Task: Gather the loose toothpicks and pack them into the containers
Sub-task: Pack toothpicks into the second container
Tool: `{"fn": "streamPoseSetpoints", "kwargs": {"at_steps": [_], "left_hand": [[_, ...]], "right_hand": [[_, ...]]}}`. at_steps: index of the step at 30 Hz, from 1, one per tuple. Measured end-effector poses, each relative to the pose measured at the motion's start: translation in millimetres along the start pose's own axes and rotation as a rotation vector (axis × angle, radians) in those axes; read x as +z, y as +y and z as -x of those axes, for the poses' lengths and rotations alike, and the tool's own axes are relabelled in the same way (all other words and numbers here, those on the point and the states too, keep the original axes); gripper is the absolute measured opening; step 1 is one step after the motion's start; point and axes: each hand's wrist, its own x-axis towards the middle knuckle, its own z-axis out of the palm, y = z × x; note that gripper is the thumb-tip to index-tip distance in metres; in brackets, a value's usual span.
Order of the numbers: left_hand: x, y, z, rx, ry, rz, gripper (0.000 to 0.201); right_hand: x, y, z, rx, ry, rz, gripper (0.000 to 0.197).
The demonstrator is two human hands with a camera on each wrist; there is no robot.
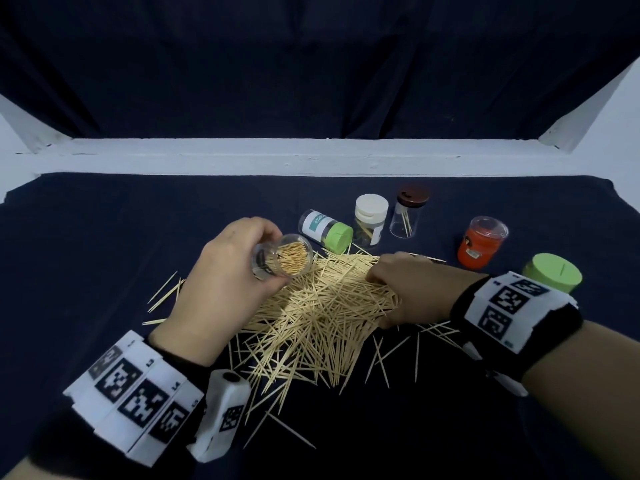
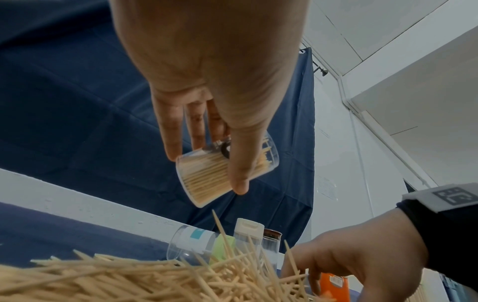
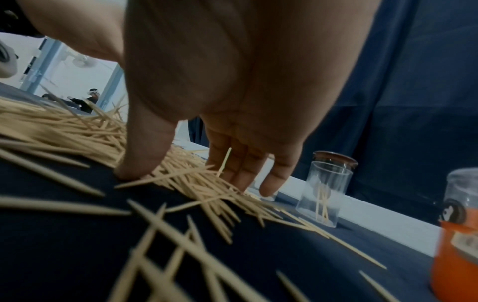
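Note:
A big heap of loose toothpicks [image 1: 318, 306] [image 2: 129, 277] [image 3: 85, 134] lies mid-table on the dark cloth. My left hand [image 1: 221, 271] [image 2: 207, 159] grips a clear open container [image 1: 282, 259] [image 2: 222, 171] nearly full of toothpicks, tilted with its mouth toward me above the heap's left side. My right hand [image 1: 398, 282] [image 3: 196, 177] rests on the heap's right side, thumb and fingertips [image 3: 269, 188] pressed down into the toothpicks, spread apart around a bunch.
Behind the heap: a clear container with a green lid [image 1: 325, 230] on its side, a white-lidded one [image 1: 370, 218], a brown-lidded one [image 1: 408, 211] [image 3: 325, 188] holding a few toothpicks. An orange container [image 1: 481, 242] [image 3: 457, 235] and a green lid [image 1: 552, 277] sit at right. Stray toothpicks [image 1: 277, 420] are scattered toward me.

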Motion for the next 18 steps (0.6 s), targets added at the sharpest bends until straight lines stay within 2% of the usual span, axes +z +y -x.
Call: {"fn": "streamPoseSetpoints", "kwargs": {"at_steps": [5, 8, 10, 14, 18], "left_hand": [[1.2, 1.1, -0.7, 0.004, -0.003, 0.012, 0.046], [1.0, 1.4, -0.3, 0.009, -0.001, 0.015, 0.045], [0.8, 1.3, 0.0, 0.012, 0.001, 0.017, 0.045], [0.0, 1.4, 0.2, 0.002, -0.002, 0.02, 0.045], [-0.1, 2.1, -0.1, -0.009, -0.01, 0.026, 0.043]], "right_hand": [[5.9, -7.9, -1.8, -0.01, 0.02, -0.108, 0.065], [10.3, -12.6, -9.2, 0.018, 0.007, -0.092, 0.058], [12.7, -14.2, -14.3, 0.059, -0.015, -0.112, 0.051], [15.9, -16.2, -19.8, 0.075, -0.011, -0.121, 0.023], [14.5, -14.5, -20.3, 0.079, -0.053, -0.097, 0.013]]}}
